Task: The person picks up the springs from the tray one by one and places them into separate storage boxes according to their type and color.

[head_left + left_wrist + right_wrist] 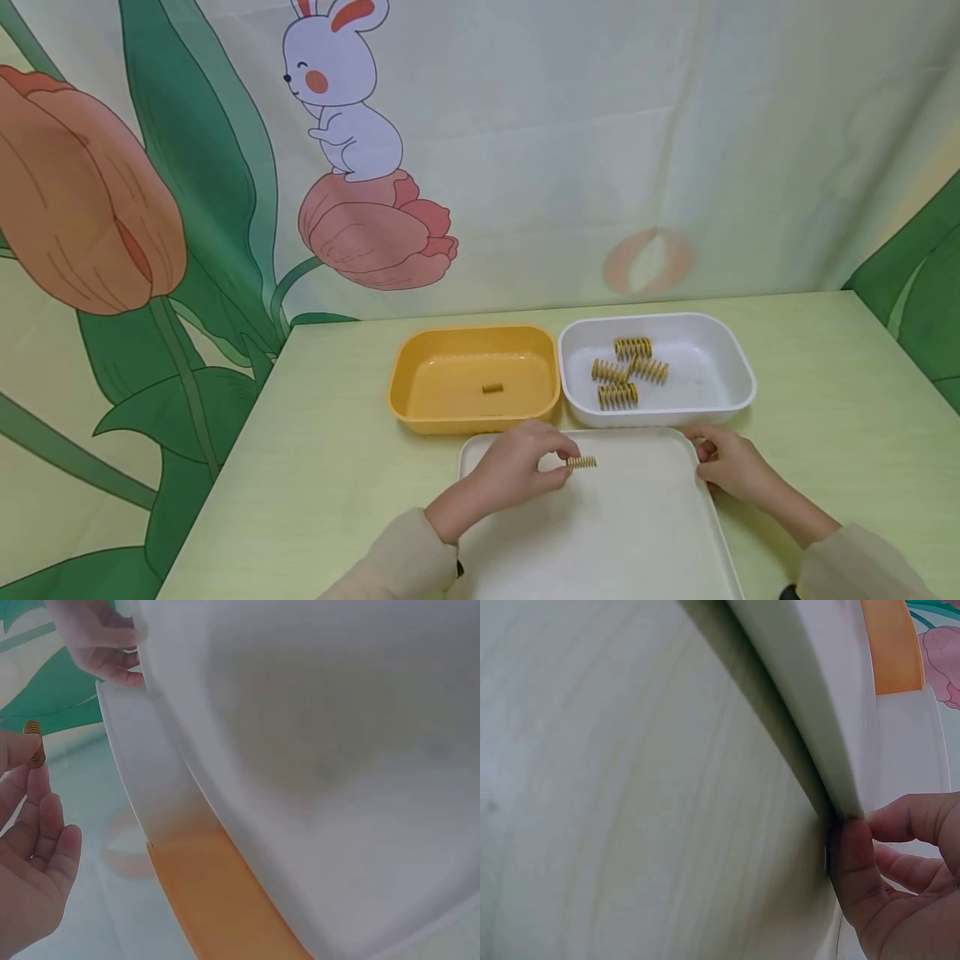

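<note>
Between the thumb and fingers of my left hand (pixel 517 467) is a small brass-coloured coil spring (pixel 582 462), held above the upper part of a white tray (pixel 637 533). The left wrist view also shows this spring (pixel 34 744) pinched at the fingertips. At the tray's far right corner, my right hand (pixel 731 467) grips the rim, with the thumb and fingers on either side of the edge in the right wrist view. One small spring (pixel 492 388) lies in the yellow container (pixel 472 333). Several larger gold springs (pixel 618 396) lie in the white container (pixel 720 408).
The two containers stand side by side just beyond the tray, yellow on the left. All of it sits on a pale green-yellow table (pixel 322 433). A cloth backdrop (pixel 525 150) printed with a rabbit and tulips hangs behind.
</note>
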Demonstrator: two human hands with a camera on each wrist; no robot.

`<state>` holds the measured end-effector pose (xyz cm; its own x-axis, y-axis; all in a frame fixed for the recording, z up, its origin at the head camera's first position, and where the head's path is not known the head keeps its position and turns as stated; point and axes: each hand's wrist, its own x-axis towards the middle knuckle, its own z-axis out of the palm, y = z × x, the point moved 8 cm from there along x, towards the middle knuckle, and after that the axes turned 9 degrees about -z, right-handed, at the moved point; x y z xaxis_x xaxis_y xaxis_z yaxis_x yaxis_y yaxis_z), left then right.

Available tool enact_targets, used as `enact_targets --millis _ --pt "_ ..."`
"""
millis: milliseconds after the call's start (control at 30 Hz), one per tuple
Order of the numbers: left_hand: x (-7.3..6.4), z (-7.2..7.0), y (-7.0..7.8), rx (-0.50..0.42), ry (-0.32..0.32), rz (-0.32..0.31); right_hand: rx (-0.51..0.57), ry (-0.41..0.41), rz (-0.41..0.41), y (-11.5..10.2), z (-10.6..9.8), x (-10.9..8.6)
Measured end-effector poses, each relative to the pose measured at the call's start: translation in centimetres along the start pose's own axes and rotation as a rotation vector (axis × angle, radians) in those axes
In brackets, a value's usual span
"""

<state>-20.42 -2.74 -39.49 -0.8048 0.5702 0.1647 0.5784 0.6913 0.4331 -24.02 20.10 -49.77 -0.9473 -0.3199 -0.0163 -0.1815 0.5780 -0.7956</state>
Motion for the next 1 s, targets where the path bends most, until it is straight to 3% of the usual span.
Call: enact_targets --millis 467,1000 --pt "0.4 -0.7 -1.8 -0.047 0.024 -0.086 0.011 -0.003 0.014 0.0 0.0 -0.1" --pt "0.7 -1.6 -4.1 -0.083 0.122 -0.149 -0.007 -0.012 0.024 0.0 0.0 -0.1"
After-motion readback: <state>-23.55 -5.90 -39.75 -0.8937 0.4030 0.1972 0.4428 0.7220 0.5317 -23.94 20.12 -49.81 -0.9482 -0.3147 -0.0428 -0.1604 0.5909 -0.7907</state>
